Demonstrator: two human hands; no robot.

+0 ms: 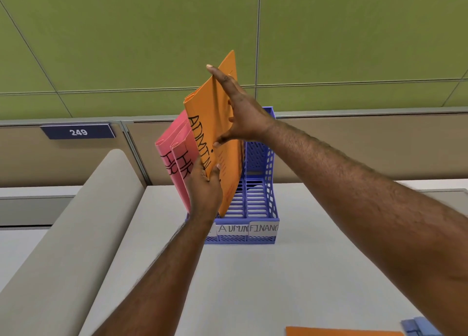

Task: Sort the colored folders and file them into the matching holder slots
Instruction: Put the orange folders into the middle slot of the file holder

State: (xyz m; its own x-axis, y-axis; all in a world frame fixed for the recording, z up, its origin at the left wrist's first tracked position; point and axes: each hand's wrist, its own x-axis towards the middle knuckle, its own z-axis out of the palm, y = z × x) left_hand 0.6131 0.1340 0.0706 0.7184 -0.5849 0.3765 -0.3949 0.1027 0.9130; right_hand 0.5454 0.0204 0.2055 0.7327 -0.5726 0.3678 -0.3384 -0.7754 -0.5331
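Observation:
A blue plastic file holder (pixel 258 209) stands on the white desk, its slots labelled ADMIN and FINANCE; the left label is hidden by my arm. Two pink folders (pixel 174 155) marked HR stand in the left slot. An orange folder (pixel 210 123) marked ADMIN is tilted, its lower end in the middle slot. My left hand (pixel 205 191) pinches its front lower edge. My right hand (pixel 240 110) grips its upper part, fingers spread over the back and thumb on the front. The right slot shows no folder.
Another orange folder (pixel 342 332) and a blue folder (pixel 420 327) lie at the desk's near right edge. A beige partition (pixel 63 234) runs along the left. Behind the holder rises a cubicle wall with a plate numbered 249 (pixel 78 132).

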